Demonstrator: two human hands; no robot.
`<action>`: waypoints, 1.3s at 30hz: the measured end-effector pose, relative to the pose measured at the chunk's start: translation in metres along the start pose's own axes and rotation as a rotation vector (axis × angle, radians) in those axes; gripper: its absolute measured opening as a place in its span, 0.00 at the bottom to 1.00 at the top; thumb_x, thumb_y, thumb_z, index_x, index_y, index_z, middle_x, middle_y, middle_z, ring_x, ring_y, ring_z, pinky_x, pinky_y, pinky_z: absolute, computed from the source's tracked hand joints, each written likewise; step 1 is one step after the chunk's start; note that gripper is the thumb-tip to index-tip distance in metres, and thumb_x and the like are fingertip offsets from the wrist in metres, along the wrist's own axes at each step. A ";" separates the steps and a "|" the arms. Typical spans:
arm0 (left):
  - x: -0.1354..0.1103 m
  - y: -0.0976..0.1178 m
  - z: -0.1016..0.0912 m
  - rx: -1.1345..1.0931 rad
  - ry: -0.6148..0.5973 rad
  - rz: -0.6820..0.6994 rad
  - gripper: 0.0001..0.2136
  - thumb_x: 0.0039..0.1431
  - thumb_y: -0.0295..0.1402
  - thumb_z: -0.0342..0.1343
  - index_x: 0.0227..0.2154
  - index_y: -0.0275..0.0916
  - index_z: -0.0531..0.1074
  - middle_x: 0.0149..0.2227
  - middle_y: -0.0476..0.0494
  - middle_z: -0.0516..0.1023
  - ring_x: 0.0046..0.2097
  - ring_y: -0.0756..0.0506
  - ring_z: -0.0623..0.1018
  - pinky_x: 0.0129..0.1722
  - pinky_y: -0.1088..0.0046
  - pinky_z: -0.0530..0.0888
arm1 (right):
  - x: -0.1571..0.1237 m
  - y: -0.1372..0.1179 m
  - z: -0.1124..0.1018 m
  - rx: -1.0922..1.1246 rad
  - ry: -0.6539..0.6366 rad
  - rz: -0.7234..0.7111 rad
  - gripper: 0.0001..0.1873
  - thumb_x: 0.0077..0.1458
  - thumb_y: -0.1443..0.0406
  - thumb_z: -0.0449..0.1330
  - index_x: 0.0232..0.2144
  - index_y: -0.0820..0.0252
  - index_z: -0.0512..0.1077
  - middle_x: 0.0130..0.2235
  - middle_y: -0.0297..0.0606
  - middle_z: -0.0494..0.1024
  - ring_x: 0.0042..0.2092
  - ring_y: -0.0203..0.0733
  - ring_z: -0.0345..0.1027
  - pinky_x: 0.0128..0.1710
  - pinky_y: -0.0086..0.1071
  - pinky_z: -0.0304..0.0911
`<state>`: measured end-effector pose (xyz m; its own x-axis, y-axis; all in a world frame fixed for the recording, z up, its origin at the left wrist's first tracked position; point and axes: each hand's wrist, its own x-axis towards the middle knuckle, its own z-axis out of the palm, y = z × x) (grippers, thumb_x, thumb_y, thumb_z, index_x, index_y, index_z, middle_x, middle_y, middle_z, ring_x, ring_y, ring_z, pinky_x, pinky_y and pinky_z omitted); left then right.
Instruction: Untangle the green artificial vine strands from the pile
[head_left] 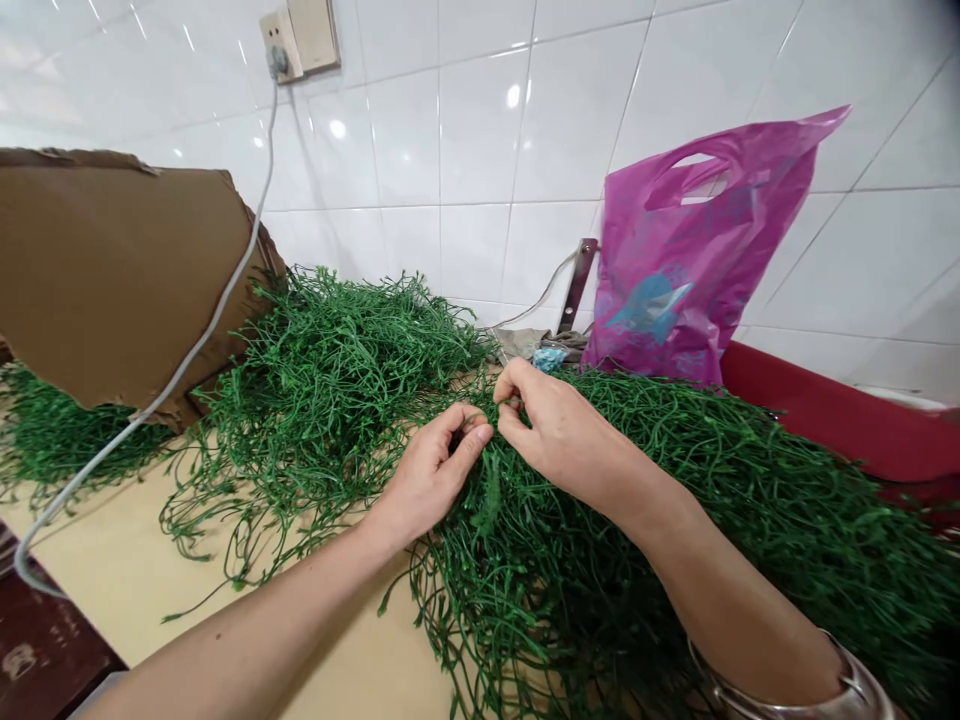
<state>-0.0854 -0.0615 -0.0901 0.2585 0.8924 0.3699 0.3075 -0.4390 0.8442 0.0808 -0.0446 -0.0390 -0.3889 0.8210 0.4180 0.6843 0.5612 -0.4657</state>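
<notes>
My left hand is closed in a pinch, thumb against forefinger, on a thin green artificial plant stem. Just to its right, my right hand also pinches, its fingertips curled close to the left ones; whatever is between them is too small to make out. Beneath both hands spreads a large heap of green plastic plant stems, running off to the right under my right forearm. A second pile of the same green stems lies to the left, its loose ends trailing over the pale yellow tabletop.
A brown cardboard box stands at the left, a grey cable hanging before it from a wall socket. Behind the heap are a pink plastic bag, a metal bracket, grey cloth and a red object.
</notes>
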 end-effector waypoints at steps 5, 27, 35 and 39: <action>0.005 0.003 -0.002 -0.058 -0.023 -0.003 0.12 0.69 0.41 0.47 0.33 0.40 0.64 0.29 0.52 0.61 0.33 0.49 0.62 0.35 0.72 0.61 | -0.002 0.000 -0.007 0.008 0.019 -0.135 0.10 0.53 0.74 0.49 0.31 0.54 0.53 0.30 0.30 0.61 0.31 0.38 0.55 0.32 0.31 0.53; 0.003 0.004 0.001 -0.350 0.163 -0.099 0.10 0.56 0.40 0.63 0.34 0.39 0.73 0.33 0.48 0.74 0.36 0.48 0.71 0.38 0.73 0.67 | -0.035 0.045 -0.123 -0.535 0.227 0.080 0.04 0.53 0.62 0.61 0.33 0.52 0.73 0.34 0.45 0.80 0.32 0.50 0.70 0.34 0.43 0.61; -0.001 0.005 0.001 -0.442 0.164 -0.063 0.07 0.59 0.35 0.63 0.37 0.39 0.77 0.32 0.50 0.77 0.36 0.50 0.75 0.40 0.75 0.70 | -0.015 -0.013 -0.052 -0.004 -0.121 -0.059 0.11 0.62 0.61 0.56 0.44 0.54 0.76 0.47 0.37 0.81 0.49 0.46 0.72 0.51 0.37 0.61; -0.003 0.005 -0.002 -0.391 0.188 -0.032 0.06 0.59 0.35 0.62 0.38 0.39 0.77 0.37 0.47 0.79 0.39 0.48 0.75 0.41 0.74 0.71 | -0.010 -0.017 -0.033 0.011 -0.155 0.010 0.11 0.58 0.60 0.62 0.42 0.57 0.76 0.45 0.38 0.81 0.47 0.46 0.72 0.47 0.37 0.61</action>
<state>-0.0860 -0.0659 -0.0862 0.0721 0.9244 0.3745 -0.0668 -0.3702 0.9265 0.0935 -0.0665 -0.0092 -0.4732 0.8324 0.2884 0.6821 0.5534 -0.4780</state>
